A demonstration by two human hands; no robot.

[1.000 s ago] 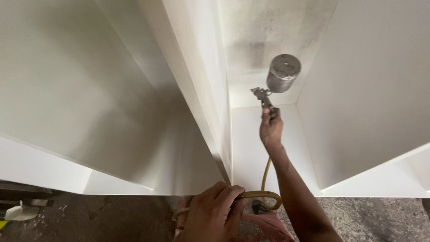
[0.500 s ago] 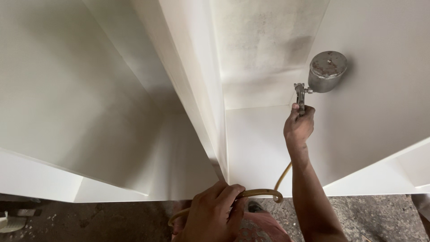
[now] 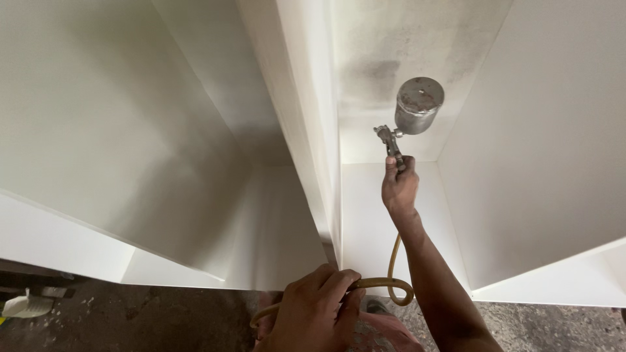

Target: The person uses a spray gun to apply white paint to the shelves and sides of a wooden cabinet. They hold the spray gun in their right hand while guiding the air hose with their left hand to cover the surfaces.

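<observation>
so the right hand (image 3: pixel 399 189) is stretched out into the right-hand bay of a white cabinet (image 3: pixel 548 150), fist clenched round the handle of a metal spray gun (image 3: pixel 392 142). the gun sticks straight up out of the grip, and its dull grey cup (image 3: pixel 418 104) sits just above and a bit to the outside of the knuckles, lid facing the camera with some rusty specks on it. past the cup, further from the hand, the back panel (image 3: pixel 391 45) of the bay looks grubby and blotchy grey, not clean white like the sides.

a yellowish air hose (image 3: pixel 393 267) drops from under the right hand, runs along the inside of the forearm and curls into a loop near the elbow. from that loop it goes straight into the left hand (image 3: pixel 316 316), which is down low near the body, fingers wrapped tight around it. a short bit of hose pokes out the far side of that fist too.

between the two hands, slightly to the left of the gun grip, stands the white divider panel (image 3: pixel 306 111) splitting the cabinet into two bays. below the left hand there's rough speckled floor (image 3: pixel 163 322), and way off to that hand's outer side a small white object (image 3: pixel 26 305) lies on the ground, can't tell what it is.
</observation>
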